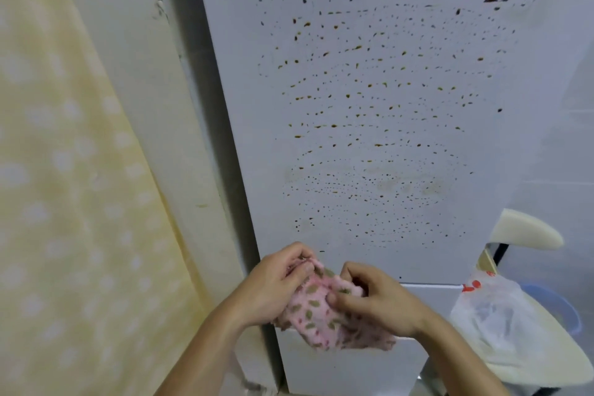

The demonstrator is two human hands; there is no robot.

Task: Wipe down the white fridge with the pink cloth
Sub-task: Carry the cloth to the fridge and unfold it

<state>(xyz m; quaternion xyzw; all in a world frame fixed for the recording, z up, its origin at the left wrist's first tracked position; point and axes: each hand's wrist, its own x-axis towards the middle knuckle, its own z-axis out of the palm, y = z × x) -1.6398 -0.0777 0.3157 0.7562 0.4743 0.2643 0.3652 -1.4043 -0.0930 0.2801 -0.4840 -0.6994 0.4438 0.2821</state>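
Note:
The white fridge (pixel 369 106) stands straight ahead, its tall side panel speckled with many small brown spots and smears. Low in front of it I hold the pink cloth (pixel 316 312), fluffy with olive and red marks, bunched between both hands. My left hand (pixel 278 283) grips its upper left edge with curled fingers. My right hand (pixel 374 297) pinches the cloth from the right, thumb on top. The cloth is apart from the fridge's spotted area.
A yellow curtain with white dots (pixel 64 202) hangs on the left beside a cream wall (pixel 135 74). At right stand a chair with a cream backrest (pixel 527 231) and a white plastic bag (pixel 495 315) on its seat, with a blue tub (pixel 565 309) behind.

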